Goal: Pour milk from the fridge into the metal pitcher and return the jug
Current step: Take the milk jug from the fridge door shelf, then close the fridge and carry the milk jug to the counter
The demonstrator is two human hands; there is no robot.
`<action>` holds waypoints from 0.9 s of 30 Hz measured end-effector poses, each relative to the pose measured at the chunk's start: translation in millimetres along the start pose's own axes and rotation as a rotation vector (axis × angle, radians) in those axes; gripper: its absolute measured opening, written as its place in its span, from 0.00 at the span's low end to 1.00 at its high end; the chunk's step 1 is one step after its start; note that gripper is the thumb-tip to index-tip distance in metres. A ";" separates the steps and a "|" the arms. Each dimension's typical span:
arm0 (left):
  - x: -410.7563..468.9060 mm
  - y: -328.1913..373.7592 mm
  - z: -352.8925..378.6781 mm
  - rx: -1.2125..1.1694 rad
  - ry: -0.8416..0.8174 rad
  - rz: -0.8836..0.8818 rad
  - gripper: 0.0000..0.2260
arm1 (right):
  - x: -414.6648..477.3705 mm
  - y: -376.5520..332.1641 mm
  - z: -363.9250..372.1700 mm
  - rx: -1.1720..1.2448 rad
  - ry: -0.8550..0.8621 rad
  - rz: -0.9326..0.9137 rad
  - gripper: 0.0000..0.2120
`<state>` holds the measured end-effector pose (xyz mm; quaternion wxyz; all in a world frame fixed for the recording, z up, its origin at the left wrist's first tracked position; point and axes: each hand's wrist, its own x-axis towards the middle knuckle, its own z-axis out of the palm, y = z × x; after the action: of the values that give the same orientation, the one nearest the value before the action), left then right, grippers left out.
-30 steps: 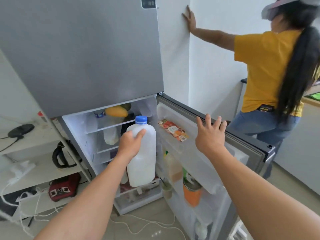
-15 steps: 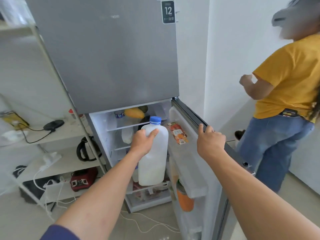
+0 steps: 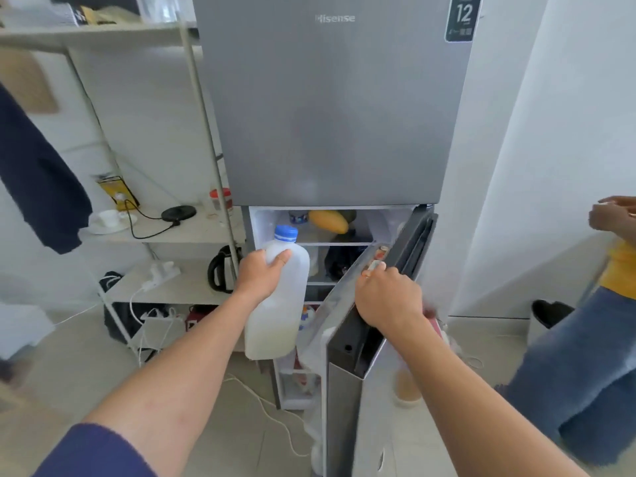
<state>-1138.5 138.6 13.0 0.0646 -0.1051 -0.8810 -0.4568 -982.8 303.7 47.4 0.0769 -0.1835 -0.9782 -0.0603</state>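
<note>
My left hand (image 3: 263, 275) grips a translucent white plastic milk jug with a blue cap (image 3: 278, 318) — held just before the open lower fridge compartment (image 3: 261, 218) | my right hand (image 3: 389, 297) curls over the top edge of the grey metal fridge door (image 3: 347, 390), gripping it.

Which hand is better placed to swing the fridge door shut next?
Right, I'd say. The right hand grips the fridge door at its top edge; the left hand is busy holding the milk jug.

The milk jug (image 3: 275, 321) is translucent matt plastic, its cap (image 3: 285, 233) smooth plastic; the fridge (image 3: 330, 115) looks like brushed metal.
</note>
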 end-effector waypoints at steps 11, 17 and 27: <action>73.9 -66.7 -81.8 0.049 0.129 -0.075 0.20 | 75.5 -77.4 57.3 0.566 0.291 -0.088 0.14; 122.4 -98.3 -114.4 -0.031 0.214 -0.079 0.21 | 127.9 -117.3 81.3 0.612 0.196 -0.195 0.12; 191.3 -136.5 -135.4 -0.114 0.217 -0.109 0.21 | 213.7 -176.1 82.7 0.378 -0.015 -0.086 0.31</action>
<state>-1354.9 -24.6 22.9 0.1288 -0.0107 -0.8457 -0.5178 -1255.1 227.5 -12.7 0.0999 -0.1243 -0.9796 0.1225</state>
